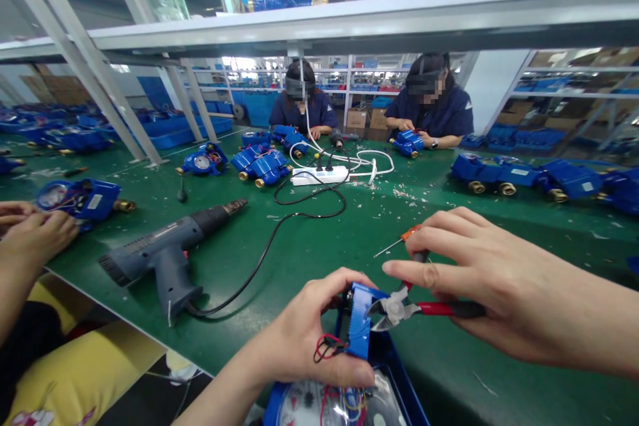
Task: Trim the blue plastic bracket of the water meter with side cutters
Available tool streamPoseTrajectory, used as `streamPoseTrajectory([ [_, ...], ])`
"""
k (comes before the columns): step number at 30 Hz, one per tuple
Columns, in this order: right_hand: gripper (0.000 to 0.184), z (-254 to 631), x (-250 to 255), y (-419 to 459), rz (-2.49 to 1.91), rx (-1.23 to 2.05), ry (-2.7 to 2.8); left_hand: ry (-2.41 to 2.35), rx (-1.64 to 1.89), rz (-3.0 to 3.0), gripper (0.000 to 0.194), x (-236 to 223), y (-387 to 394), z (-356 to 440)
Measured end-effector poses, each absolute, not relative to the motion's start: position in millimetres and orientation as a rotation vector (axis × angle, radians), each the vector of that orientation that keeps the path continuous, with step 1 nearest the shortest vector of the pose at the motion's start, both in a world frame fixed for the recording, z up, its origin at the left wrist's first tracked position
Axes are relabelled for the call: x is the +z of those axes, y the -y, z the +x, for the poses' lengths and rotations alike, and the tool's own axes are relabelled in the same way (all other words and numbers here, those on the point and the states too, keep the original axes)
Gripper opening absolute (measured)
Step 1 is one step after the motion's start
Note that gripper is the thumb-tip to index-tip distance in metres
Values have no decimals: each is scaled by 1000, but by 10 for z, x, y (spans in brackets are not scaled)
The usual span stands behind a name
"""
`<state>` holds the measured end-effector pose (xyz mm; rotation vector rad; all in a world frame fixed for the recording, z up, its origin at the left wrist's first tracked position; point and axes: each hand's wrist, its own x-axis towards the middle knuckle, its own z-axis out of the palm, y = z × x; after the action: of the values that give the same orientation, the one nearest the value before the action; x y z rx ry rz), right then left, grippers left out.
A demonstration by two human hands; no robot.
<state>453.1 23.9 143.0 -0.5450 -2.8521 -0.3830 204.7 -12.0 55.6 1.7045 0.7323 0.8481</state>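
My left hand (302, 329) pinches a small blue plastic part (360, 323) between thumb and fingers. Red and black wires (327, 347) hang from its near side. Below it sits a blue-cased water meter (304, 406) with a clear round dial and thin coloured wires, cut off by the bottom edge. In my right hand (479, 273) is a pair of diagonal cutters (397, 308) with red and black handles. Their jaws are parted and meet the right edge of the blue part. A screwdriver (410, 233) with an orange handle lies just beyond my right fingers, which partly hide it.
A heat gun (172, 249) lies left on the green table (239, 293), its black cord running to a white power strip (319, 176). Blue meters (262, 163) stand behind and along the right (519, 173). A neighbour's hands (37, 233) work at left; two people sit opposite. A shelf (319, 26) hangs overhead.
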Motion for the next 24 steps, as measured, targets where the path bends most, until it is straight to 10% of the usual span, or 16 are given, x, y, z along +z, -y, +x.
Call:
streamPoseTrajectory([
  [24,27,4497,1499,-354,-333,-373,2876,-579,809,1635,64,512,27,2083],
])
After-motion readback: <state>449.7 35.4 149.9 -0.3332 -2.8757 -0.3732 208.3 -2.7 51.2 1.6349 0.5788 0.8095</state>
